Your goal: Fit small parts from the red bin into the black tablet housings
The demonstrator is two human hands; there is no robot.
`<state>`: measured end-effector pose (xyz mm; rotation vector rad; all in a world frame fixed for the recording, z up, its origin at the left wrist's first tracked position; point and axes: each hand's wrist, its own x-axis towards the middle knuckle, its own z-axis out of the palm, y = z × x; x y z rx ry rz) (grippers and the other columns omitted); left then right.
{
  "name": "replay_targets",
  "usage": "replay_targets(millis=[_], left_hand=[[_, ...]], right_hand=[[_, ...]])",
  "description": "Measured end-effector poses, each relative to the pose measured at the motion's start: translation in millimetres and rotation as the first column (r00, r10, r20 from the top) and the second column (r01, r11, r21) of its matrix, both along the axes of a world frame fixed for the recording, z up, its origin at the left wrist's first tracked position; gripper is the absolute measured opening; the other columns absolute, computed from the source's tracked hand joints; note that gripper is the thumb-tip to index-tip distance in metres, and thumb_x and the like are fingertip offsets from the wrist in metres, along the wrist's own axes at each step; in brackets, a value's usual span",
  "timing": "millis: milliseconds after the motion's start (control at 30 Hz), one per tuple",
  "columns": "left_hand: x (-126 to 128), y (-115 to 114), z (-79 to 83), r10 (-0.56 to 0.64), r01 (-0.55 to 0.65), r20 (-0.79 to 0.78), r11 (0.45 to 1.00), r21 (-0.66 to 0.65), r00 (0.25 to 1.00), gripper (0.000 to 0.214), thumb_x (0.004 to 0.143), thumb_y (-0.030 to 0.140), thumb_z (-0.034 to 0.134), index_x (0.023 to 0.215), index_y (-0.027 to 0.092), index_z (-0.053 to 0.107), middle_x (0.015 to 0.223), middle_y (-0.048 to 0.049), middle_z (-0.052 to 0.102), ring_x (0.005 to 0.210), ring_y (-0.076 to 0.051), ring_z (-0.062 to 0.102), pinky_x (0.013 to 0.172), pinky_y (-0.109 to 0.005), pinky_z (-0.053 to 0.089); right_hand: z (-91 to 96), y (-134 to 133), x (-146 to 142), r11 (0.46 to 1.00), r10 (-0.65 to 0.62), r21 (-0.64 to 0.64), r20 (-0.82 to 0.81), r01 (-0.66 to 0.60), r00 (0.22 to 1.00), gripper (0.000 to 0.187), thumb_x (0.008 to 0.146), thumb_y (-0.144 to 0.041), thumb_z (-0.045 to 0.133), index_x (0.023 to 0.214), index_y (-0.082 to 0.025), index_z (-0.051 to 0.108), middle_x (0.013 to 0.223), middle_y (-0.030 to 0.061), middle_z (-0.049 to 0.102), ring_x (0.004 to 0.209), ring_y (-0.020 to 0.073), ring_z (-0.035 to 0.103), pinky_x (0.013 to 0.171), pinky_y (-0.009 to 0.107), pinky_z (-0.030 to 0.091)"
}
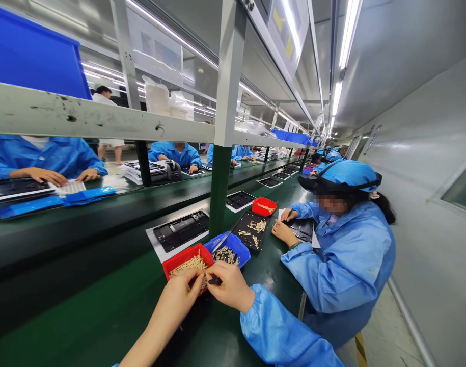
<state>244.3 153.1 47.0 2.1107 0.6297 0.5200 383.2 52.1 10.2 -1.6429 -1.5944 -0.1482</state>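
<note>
My left hand rests at the near rim of a red plastic tray, its fingertips among the loose tan sticks heaped inside. My right hand is just to its right, pinching a short black-handled tool over the tray's corner. Beyond my hands sits a blue plastic tray holding more sticks and a metal tool. A black perforated tray with scattered sticks lies farther along. My left fingertips are partly hidden.
A co-worker in a blue smock and cap sits to my right, working over a black panel. A small red tray stands nearby. A green workbench runs ahead, with a steel shelf upright and more workers opposite.
</note>
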Motion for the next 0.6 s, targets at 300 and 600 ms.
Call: replay_targets(millis=[300, 600], left_hand=[[-45.1, 11.6, 55.7, -0.042, 0.045, 0.066, 0.998, -0.041, 0.997, 0.051, 0.082, 0.068, 0.051, 0.081, 0.020, 0.069, 0.080, -0.0030, 0.070, 0.072, -0.018, 0.063, 0.065, -0.026, 0.051], [-96.8, -13.7, 59.3, 0.059, -0.225, 0.337, 0.849, 0.477, 0.940, 0.027, 0.091, 0.050, 0.060, 0.092, 0.025, 0.071, 0.085, 0.0016, 0.075, 0.072, -0.013, 0.071, 0.061, -0.016, 0.053]], right_hand=[[-4.1, 6.2, 17.4, 0.996, -0.094, -0.010, -0.085, 0.093, 0.992, 0.017, 0.076, -0.007, 0.060, 0.083, -0.019, 0.071, 0.083, 0.0029, 0.070, 0.077, 0.0169, 0.066, 0.071, 0.025, 0.047], [0.2, 7.5, 15.5, 0.996, -0.042, 0.070, -0.255, 0.062, 0.966, 0.015, 0.085, -0.029, 0.065, 0.077, -0.019, 0.073, 0.077, 0.0049, 0.071, 0.074, 0.0191, 0.065, 0.070, 0.029, 0.047]])
